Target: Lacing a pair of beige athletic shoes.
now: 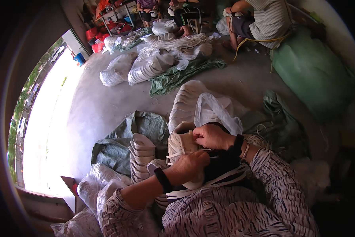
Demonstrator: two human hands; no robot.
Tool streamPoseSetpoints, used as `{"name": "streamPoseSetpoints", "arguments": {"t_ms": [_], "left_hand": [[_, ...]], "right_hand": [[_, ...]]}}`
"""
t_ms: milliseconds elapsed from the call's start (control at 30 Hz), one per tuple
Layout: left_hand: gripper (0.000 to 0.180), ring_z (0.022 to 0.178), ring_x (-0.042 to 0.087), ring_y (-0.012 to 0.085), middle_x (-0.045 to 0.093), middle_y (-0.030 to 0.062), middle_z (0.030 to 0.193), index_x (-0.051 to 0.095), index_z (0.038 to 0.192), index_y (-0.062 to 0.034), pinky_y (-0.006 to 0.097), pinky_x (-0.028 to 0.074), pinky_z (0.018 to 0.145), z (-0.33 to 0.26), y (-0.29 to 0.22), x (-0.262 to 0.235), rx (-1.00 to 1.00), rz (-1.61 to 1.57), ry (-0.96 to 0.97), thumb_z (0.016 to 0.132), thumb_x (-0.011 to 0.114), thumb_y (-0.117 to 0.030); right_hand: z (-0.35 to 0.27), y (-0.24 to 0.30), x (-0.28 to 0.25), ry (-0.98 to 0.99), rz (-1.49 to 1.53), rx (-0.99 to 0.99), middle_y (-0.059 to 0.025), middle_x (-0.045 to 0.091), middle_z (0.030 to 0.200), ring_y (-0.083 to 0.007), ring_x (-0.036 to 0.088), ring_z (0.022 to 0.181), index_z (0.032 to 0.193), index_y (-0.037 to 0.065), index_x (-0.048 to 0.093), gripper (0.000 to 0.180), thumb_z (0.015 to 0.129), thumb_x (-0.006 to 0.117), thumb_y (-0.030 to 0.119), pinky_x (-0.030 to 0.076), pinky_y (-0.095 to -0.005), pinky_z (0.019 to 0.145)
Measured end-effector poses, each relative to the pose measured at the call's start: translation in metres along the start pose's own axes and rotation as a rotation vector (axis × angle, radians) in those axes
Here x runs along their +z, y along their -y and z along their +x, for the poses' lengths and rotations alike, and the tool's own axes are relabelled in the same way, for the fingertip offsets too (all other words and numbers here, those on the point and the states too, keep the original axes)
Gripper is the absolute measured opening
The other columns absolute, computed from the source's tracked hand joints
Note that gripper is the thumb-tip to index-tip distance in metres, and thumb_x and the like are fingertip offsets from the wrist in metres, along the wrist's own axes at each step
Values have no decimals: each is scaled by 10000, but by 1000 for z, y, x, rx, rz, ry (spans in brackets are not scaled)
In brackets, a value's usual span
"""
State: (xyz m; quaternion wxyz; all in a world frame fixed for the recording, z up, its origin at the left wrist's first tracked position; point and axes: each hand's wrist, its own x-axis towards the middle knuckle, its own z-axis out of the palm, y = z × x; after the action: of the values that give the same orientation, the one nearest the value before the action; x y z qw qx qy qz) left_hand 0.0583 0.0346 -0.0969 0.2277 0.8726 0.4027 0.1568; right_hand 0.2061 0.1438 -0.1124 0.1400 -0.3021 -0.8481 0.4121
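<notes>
A cream sneaker rests on my lap with its opening facing away from me and a white lace across its front. My right hand pinches at the right edge of the sneaker's upper; whether a lace is between those fingertips is too small to tell. Closer to me, my left hand is closed over the sneaker's near part, and what it grips is hidden. Loose white laces lie across the dark cloth on my lap, below both hands.
Stacked pale shoe parts stand at left, beside green woven sacking. A plastic-wrapped row of shoe parts lies ahead. Farther off are plastic bags, seated people and a big green sack. Clear plastic bags sit near left.
</notes>
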Motion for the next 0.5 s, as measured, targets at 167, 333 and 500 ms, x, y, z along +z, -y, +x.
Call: {"name": "streamPoseSetpoints", "arguments": {"t_ms": [167, 333, 500], "left_hand": [[230, 771, 585, 232, 516, 73, 853, 508, 905, -59, 320, 516, 568, -6, -26, 7, 172, 93, 154, 698, 602, -86], [206, 899, 550, 237, 555, 50, 952, 597, 973, -112, 367, 471, 765, 3, 15, -34, -11, 278, -406, 768, 605, -137], [152, 930, 498, 258, 536, 74, 902, 610, 848, -86, 377, 431, 828, 0, 44, -41, -116, 448, -142, 710, 643, -143]], "right_hand": [[-6, -11, 11, -120, -63, -116, -108, 627, 724, -283, 613, 670, 870, 64, 610, 108, 773, 597, 108, 469, -331, 618], [-14, -6, 1, -18, -125, -126, -121, 603, 689, -325, 603, 682, 787, 87, 569, 91, 763, 583, 173, 449, -420, 602], [-9, 7, 2, -10, -420, -123, -152, 599, 654, -345, 606, 650, 752, 57, 608, 169, 780, 584, 221, 474, -424, 595]]}}
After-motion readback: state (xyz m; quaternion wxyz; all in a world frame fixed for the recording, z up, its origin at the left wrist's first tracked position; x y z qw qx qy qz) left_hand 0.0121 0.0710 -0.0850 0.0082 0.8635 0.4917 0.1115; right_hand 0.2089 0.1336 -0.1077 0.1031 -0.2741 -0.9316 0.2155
